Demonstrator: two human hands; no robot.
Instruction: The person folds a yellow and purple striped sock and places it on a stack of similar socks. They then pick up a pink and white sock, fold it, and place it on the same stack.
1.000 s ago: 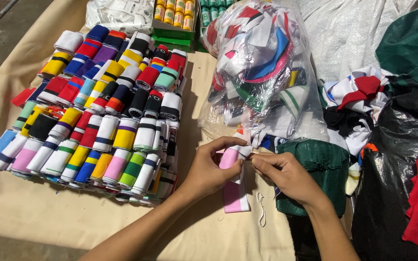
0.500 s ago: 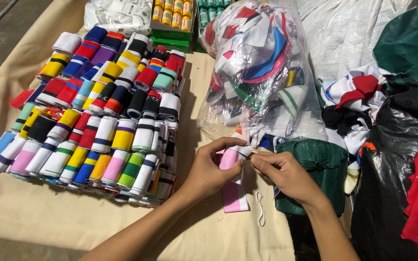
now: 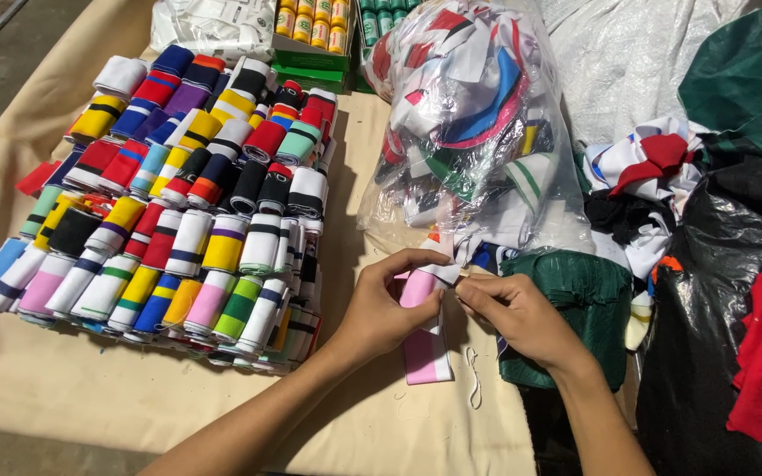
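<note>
Beige cloth (image 3: 63,397) underlies both hands, left (image 3: 381,308) and right (image 3: 513,317), pinching a half-hidden pink strip (image 3: 425,353).

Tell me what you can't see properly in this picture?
- Head view: the top of the pink and white strip is hidden inside the left hand and behind the right hand, so their grip on it is unclear.
- The clear plastic bag blurs the fabric pieces inside.
- The box of small bottles is cut off by the top edge.
- The lower layers of fabric rolls are covered by the top ones.
</note>
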